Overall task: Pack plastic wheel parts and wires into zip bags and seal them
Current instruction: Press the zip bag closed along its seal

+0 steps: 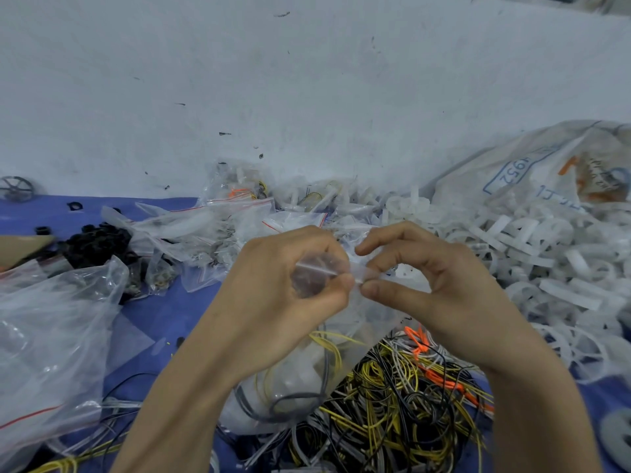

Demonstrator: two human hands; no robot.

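A scuffed white wall [307, 80] rises behind the zip bag [300, 380] I hold, and a blue cloth [177, 312] spreads under it. Far right of the bag slumps a pale sack [532, 165] printed 1952, upside down. White wheel parts [546, 254] are heaped right of the bag, with tangled wires [403, 404] beside its bottom. My left hand [283, 295] and right hand [433, 285] pinch the bag's top strip, thumbs against curled forefingers.

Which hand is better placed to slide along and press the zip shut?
Probably the right hand: its thumb and forefinger pinch the zip strip of the zip bag at the tips, free to slide. The left hand wraps the bag's top, so it serves better as anchor.
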